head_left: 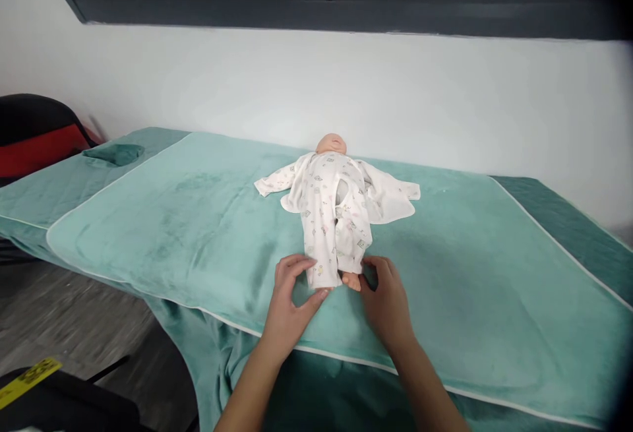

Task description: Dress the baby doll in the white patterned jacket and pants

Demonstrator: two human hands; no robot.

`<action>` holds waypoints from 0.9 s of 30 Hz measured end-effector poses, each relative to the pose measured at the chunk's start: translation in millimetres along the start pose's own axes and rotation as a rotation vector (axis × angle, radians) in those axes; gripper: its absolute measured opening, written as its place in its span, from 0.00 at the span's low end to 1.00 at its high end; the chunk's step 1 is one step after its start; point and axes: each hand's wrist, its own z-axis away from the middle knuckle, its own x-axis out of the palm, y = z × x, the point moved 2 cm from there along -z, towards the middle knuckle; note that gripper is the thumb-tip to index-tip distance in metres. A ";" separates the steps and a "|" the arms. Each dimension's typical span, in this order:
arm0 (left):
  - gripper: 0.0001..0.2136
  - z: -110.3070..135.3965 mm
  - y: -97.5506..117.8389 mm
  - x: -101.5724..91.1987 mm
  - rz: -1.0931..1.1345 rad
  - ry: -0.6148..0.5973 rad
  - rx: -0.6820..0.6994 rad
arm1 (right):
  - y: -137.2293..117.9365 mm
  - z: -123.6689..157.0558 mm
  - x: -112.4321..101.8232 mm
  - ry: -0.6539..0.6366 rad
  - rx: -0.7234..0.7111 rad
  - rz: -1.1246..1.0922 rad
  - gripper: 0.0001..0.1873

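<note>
A baby doll (331, 144) lies on its back on a green cover, its head toward the wall. It wears white printed baby trousers (322, 234) and a white printed baby shirt (390, 191), spread wide at one side. My left hand (291, 300) curls round the lower end of the left trouser leg, fingers at its side and thumb by the hem. At the other leg, my right hand (388, 300) grips the trouser edge with bent fingers; some fingertips are hidden. The doll's bare foot (351, 281) pokes out beside that hand.
The green velvety cover (198, 221) has white piping and hangs over the front edge of the bed. A face opening (113, 154) is at the left end. A black and red chair (42, 138) stands far left, and a dark object with a yellow label (30, 382) lower left.
</note>
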 end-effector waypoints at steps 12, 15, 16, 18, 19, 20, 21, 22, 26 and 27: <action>0.12 -27.0 48.8 38.1 -0.506 -0.329 0.214 | 2.9 8.0 -15.3 -0.091 -0.055 -0.525 0.05; 0.06 -29.5 47.8 38.7 -0.449 -0.349 0.197 | 5.6 10.4 -18.8 -0.053 -0.047 -0.615 0.05; 0.06 -30.1 47.5 37.8 -0.425 -0.348 0.187 | 5.9 10.3 -19.1 -0.043 -0.041 -0.622 0.05; 0.05 -31.1 46.8 35.4 -0.378 -0.350 0.166 | 4.7 9.3 -18.9 -0.043 -0.047 -0.618 0.05; 0.04 -31.5 46.3 34.2 -0.360 -0.355 0.157 | 3.5 8.6 -18.8 -0.048 -0.060 -0.612 0.05; 0.04 -31.6 45.9 33.1 -0.346 -0.360 0.150 | 2.4 8.1 -18.9 -0.050 -0.075 -0.605 0.04; 0.04 -31.5 45.4 32.3 -0.336 -0.366 0.147 | 1.5 7.6 -19.0 -0.052 -0.089 -0.596 0.04; 0.05 -31.2 45.0 31.7 -0.329 -0.370 0.147 | 0.9 7.3 -19.2 -0.052 -0.101 -0.587 0.05; 0.07 -28.7 43.2 31.6 -0.307 -0.342 0.157 | 1.6 7.2 -18.9 -0.046 -0.122 -0.561 0.06; 0.07 -28.1 42.7 31.9 -0.302 -0.326 0.155 | 1.8 7.3 -18.7 -0.047 -0.130 -0.555 0.06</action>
